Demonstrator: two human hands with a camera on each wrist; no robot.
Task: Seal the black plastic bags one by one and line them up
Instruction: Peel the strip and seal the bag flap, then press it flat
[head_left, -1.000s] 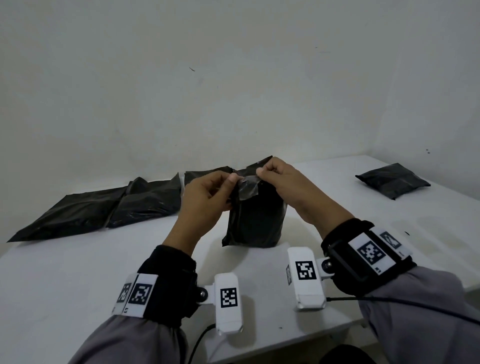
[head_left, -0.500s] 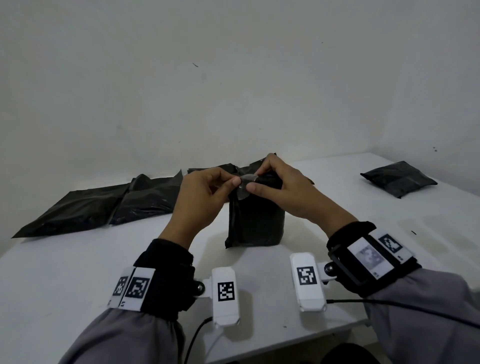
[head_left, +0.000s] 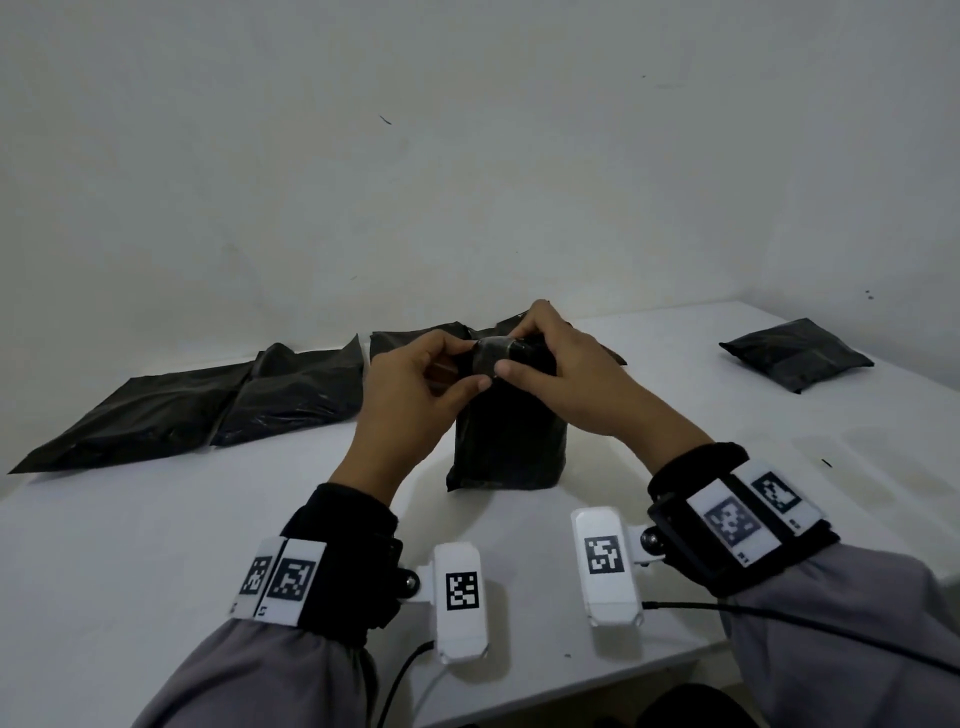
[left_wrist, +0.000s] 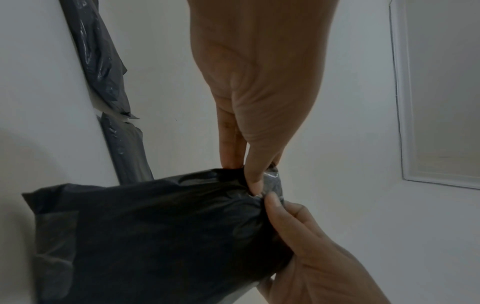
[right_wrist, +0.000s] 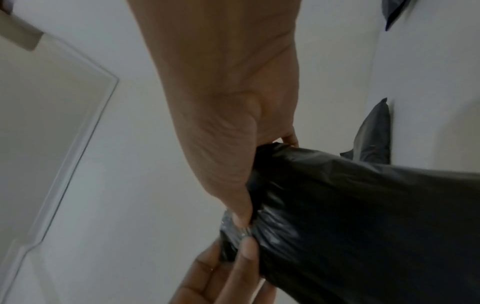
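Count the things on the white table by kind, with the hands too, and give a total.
Upright black bag, pinched at its top: 1
Flat black bags: at least 4 (left row 3, far-right bag 1; hands hide part)
Hands: 2 (left hand, right hand)
Total: at least 7

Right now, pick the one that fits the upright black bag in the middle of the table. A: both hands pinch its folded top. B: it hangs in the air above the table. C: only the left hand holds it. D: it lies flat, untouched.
A: the upright black bag stands on the table while the left hand and right hand both pinch its folded top.
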